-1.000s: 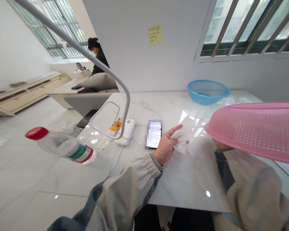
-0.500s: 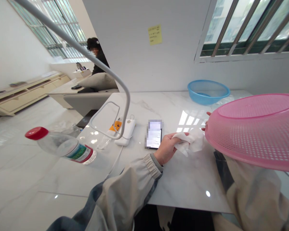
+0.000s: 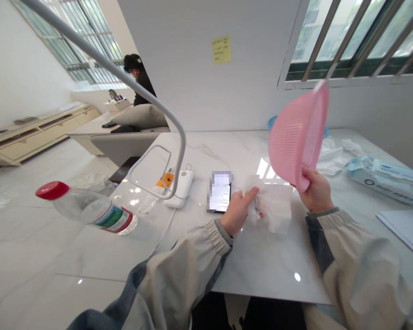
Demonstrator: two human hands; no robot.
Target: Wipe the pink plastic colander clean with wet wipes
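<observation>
My right hand (image 3: 315,191) grips the rim of a pink perforated basket (image 3: 298,135) and holds it tilted up on edge above the white marble table (image 3: 258,261). My left hand (image 3: 238,211) is closed on a white wipe (image 3: 275,206) that hangs just over the table, below the basket. A phone (image 3: 220,195) lies flat just left of that hand.
A blue basin (image 3: 273,121) peeks out behind the basket. A pack of wipes (image 3: 387,179), crumpled tissues (image 3: 333,156) and paper (image 3: 408,231) lie at the right. A white power bank (image 3: 179,187), a bottle (image 3: 89,208) and a lamp arm (image 3: 137,87) stand left. A person sits far back.
The basket swung from lying flat over my right arm to standing up on edge, uncovering the table's right side. My left hand gathered the wipe and drew it slightly nearer.
</observation>
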